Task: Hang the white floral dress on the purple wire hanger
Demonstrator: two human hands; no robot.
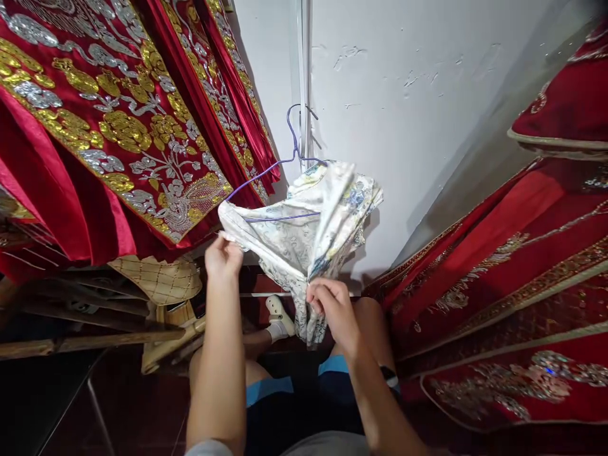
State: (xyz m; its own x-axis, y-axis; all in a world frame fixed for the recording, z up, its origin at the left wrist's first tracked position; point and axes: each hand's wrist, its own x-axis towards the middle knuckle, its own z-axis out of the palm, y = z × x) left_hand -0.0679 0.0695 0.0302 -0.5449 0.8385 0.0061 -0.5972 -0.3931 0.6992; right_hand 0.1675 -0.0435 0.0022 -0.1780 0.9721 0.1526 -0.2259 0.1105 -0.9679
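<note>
A white garment (pixel 280 234) with a blue and yellow floral print hangs on a purple wire hanger (pixel 263 174). The hanger's hook rests by a white vertical rail on the wall. My left hand (pixel 224 258) pinches the garment's edge at its left side, below the hanger's end. Lower down and to the right, my right hand (pixel 331 301) has its fingers closed on the front of the garment, where the neckline comes to a point. The lower part of the cloth hangs in folds above my legs.
Red garments with gold and silver sequins (pixel 126 130) hang at the left. More red embroidered clothing (pixel 475 285) fills the right side. A wooden chair (pixel 173 345) with a beige quilted cushion (pixel 164 278) stands lower left. The white wall (pixel 380 82) lies behind.
</note>
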